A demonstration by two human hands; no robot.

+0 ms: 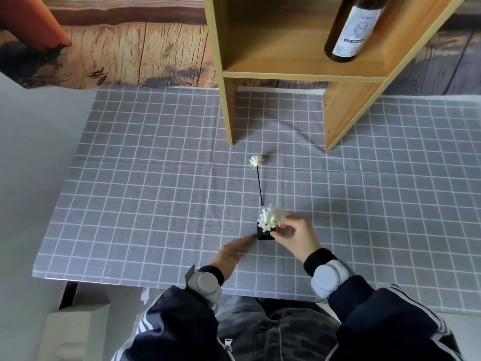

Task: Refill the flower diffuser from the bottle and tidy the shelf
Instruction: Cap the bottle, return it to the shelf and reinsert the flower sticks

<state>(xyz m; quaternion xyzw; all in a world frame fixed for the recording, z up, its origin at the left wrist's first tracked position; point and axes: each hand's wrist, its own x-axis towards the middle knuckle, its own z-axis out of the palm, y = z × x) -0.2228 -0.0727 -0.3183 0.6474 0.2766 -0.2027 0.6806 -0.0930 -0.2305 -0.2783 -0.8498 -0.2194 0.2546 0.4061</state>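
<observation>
So the small black diffuser jar (265, 234) sits on the table (145, 204), on the grey checked cloth, pretty close to the near edge and roughly in the middle. It has a bunch of white flower heads (270, 218) sticking out the top.

The right hand (295, 234) is right up against the jar's right side, fingers curled in around the flower heads and the jar's top, thumb near the jar's base. Looks like it's pinching at the flowers or stems, but I can't tell exactly what's between the fingers since the hand covers that bit. The left hand (231, 252) lies low on the cloth just to the left of the jar, fingers stretched out flat with the tips reaching the jar's bottom left corner. It's not gripping anything as far as I can see.

1 loose flower stick (257, 178) lies flat on the cloth a bit further back from the jar, white head pointing away, dark stem pointing back toward the jar.

The brown refill bottle (351, 29) with a white label stands on the wooden shelf (286, 66) at the back of the table, off to the right side of the shelf board, well apart from both hands.

Both wrists have grey devices strapped on over dark striped sleeves.
</observation>
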